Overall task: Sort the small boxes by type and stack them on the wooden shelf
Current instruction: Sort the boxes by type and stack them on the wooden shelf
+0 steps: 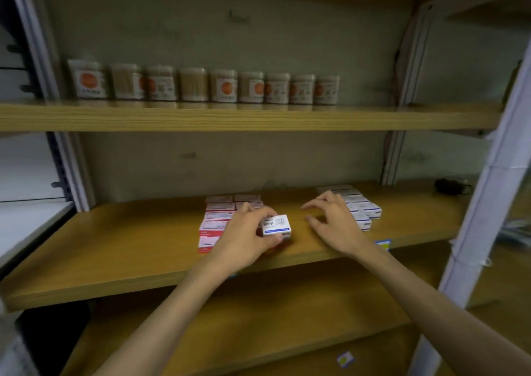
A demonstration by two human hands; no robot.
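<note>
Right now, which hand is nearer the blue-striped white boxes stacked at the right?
Right. The right hand hovers right beside the blue-striped white boxes; the left hand is farther left, holding one box.

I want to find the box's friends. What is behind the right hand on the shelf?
Behind the right hand sit white boxes with blue stripes, stacked in rows on the wooden shelf. The hand covers part of the pile, so their full number cannot be seen.

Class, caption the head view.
Left hand grips a blue-and-white box between red boxes and blue ones.
</note>
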